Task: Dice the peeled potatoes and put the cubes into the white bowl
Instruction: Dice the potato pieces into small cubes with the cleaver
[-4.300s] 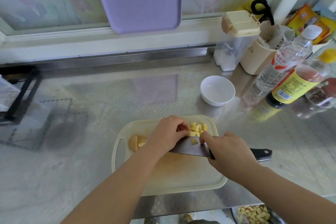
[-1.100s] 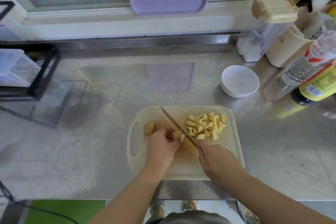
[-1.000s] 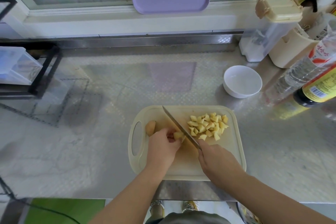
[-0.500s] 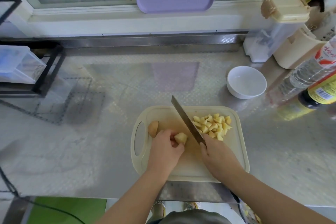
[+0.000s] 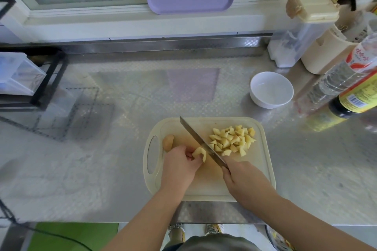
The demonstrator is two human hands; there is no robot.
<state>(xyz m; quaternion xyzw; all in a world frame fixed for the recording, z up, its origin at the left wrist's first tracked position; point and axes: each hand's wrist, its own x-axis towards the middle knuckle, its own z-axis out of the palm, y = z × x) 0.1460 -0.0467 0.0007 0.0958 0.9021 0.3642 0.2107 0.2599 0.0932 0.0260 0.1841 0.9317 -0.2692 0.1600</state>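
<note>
Grip: left hand [image 5: 179,166] pinches potato piece [image 5: 199,153] on cutting board [image 5: 263,169], right hand [image 5: 242,177] curled round knife [image 5: 201,142] | blade just beside that pinch, small piece may roll: cut risk | cubes [image 5: 232,140] heaped near board edge could spill; white bowl [image 5: 271,89] well apart

i'm making out nothing: red characters [image 5: 362,57] on the clear bottle [image 5: 336,81] and the yellow label [image 5: 360,94] on the dark bottle [image 5: 338,109], at the counter's [image 5: 122,149] right edge, are blurring.

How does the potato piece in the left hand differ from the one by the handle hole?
The held potato piece is pale yellow, cut-faced; the piece by the handle hole is browner, rounded. The left hand grips the first; the second lies loose. Both sit on the cutting board.
</note>
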